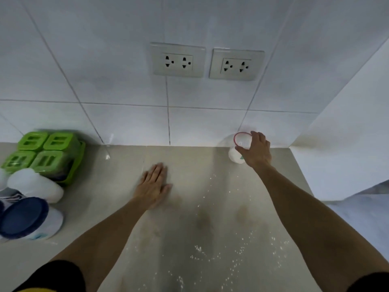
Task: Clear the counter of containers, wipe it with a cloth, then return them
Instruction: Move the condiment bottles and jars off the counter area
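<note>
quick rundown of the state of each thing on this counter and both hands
left hand: open, flat on the counter
right hand: fingers around the clear container's rim
clear container: upright, lid off, red rim, at the back wall
green container set: lids closed, in its tray
blue-lidded tub: lid on
counter: unwiped, white powder scattered
wall sockets: nothing plugged in

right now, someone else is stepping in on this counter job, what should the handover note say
Left hand: empty, flat on the counter.
Right hand: fingers around the red-rimmed clear container at the back wall, not visibly lifted.
Far left: green four-lid container set, white containers, blue-lidded container.
Done: middle of the counter is free of containers.
Left: move the red-rimmed one, wipe the scattered white powder and stains, return containers. No cloth in view.
</note>
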Demonstrator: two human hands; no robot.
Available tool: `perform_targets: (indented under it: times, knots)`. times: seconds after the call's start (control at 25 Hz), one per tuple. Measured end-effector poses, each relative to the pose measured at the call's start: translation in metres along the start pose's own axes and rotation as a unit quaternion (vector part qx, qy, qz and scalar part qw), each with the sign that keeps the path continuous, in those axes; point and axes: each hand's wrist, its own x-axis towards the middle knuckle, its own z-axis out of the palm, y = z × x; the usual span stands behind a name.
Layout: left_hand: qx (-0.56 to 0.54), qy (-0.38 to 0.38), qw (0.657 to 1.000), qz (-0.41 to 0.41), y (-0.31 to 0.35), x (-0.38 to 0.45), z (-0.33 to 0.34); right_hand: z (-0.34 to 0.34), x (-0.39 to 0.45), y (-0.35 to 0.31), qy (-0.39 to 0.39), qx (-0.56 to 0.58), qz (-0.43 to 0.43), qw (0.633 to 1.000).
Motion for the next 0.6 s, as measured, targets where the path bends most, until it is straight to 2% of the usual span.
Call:
perform_targets:
  times: [0.16, 0.32, 0.6]
  knots:
    - [0.009, 0.021, 1.000, -0.001, 0.001, -0.002, 0.005, 0.013, 0.015, -0.006, -0.019, 0.041, 0.044, 0.998]
    - [0.021, 0.015, 1.000, 0.002, 0.001, -0.004, 0.004, 0.020, 0.011, -0.011, 0.014, 0.047, 0.052, 0.997]
    - [-0.025, -0.002, 1.000, 0.014, -0.005, -0.023, -0.008, 0.021, -0.042, -0.043, 0.022, 0.070, -0.023, 0.997]
